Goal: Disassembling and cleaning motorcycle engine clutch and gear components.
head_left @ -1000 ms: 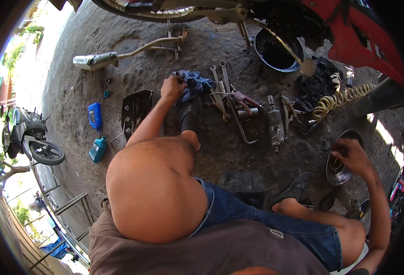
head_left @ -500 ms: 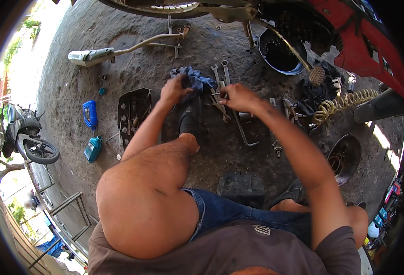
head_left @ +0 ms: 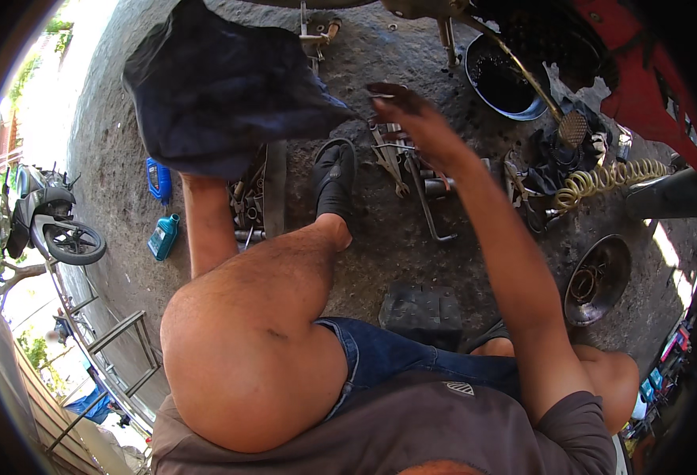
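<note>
A dark blue rag (head_left: 222, 87), raised and spread out at the upper left, is held up by my left hand. The cloth covers that hand's fingers, and only the forearm shows below it. My right hand (head_left: 412, 115), its fingers blackened with grease, is just right of the rag's corner. A small thin metal piece (head_left: 381, 96) shows at its fingertips, too small to name. Beneath this hand lie several wrenches (head_left: 392, 162) and an L-shaped bar (head_left: 428, 207) on the ground.
A tool box (head_left: 273, 190) stands left of my shoe (head_left: 335, 178). Blue (head_left: 159, 180) and teal (head_left: 163, 237) bottles lie farther left. A basin of dark oil (head_left: 507, 79), a coil spring (head_left: 609, 180) and a round metal dish (head_left: 598, 281) are at the right, near a red motorcycle part (head_left: 637, 75).
My left hand has lifted the rag off the ground and leftward, where it spreads over the exhaust pipe and part of the tool box. My right hand has moved up and slightly right.
</note>
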Tool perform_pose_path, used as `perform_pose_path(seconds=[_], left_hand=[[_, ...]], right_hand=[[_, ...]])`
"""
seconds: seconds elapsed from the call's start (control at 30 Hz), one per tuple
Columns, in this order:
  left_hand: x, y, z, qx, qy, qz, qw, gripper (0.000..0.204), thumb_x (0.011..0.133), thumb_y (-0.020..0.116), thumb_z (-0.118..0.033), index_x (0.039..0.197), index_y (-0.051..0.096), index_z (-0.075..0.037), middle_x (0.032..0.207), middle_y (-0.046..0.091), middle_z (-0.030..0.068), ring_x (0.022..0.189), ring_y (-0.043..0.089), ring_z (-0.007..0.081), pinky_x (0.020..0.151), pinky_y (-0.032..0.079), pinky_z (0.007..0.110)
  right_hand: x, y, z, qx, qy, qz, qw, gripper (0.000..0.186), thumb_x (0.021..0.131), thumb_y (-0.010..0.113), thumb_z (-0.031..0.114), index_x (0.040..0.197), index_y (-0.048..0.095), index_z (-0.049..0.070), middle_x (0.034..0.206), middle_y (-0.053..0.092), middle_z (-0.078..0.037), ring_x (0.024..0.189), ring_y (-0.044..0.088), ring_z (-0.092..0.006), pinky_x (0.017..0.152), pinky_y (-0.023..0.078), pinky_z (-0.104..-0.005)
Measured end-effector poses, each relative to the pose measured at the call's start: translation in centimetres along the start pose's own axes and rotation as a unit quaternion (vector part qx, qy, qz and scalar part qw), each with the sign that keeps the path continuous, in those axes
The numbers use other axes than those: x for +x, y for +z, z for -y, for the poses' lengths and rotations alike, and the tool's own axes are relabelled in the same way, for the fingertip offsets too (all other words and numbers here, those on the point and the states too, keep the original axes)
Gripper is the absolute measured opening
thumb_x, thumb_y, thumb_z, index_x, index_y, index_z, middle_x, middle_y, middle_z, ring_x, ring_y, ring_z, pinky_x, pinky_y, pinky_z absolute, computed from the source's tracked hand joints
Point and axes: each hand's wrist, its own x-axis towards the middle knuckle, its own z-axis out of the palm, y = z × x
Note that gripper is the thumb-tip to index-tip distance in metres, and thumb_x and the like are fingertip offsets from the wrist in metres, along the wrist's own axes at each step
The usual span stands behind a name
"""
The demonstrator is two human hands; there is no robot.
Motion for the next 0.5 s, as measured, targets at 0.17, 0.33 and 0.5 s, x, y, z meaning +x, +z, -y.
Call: perform_pose_path(seconds=[0.17,0.33,0.5], left_hand=[[-1.5,7.5,2.0,-0.271,-0.16,-0.096,0.944,0.039,0.105,0.054,-0.031,0.128,0.064,0.0,0.114,0.072,0.0152,0.101,0.071,0.022,0.089,0.058,0.033],[-1.1,10.0,2.3,0.023,-0.014,-0.083,0.996,0.041,0.102,0.056,-0.04,0.112,0.072,-0.003,0.107,0.072,0.007,0.099,0.066,0.0207,0.091,0.053,0.033],[-2.6,12.0,4.7,-0.391,-0.227,-0.055,0.89,0.042,0.101,0.055,-0.04,0.117,0.069,-0.004,0.112,0.07,0.0073,0.104,0.064,0.0214,0.095,0.05,0.034]], right_hand=[[-0.2,9.6,0.5,0.418,0.109,0.107,0.895,0.068,0.102,0.054,0.056,0.15,0.045,0.009,0.131,0.065,-0.009,0.108,0.067,-0.0192,0.093,0.054,-0.0336],[0.8,13.0,1.4,0.334,-0.076,0.052,0.938,0.056,0.099,0.063,0.041,0.143,0.049,0.009,0.125,0.063,-0.01,0.112,0.062,-0.0271,0.097,0.051,-0.0457],[0.3,14.1,1.6,-0.132,-0.197,-0.142,0.961,0.074,0.093,0.065,0.04,0.149,0.037,0.001,0.147,0.038,-0.033,0.132,0.043,-0.0513,0.11,0.039,-0.0526]])
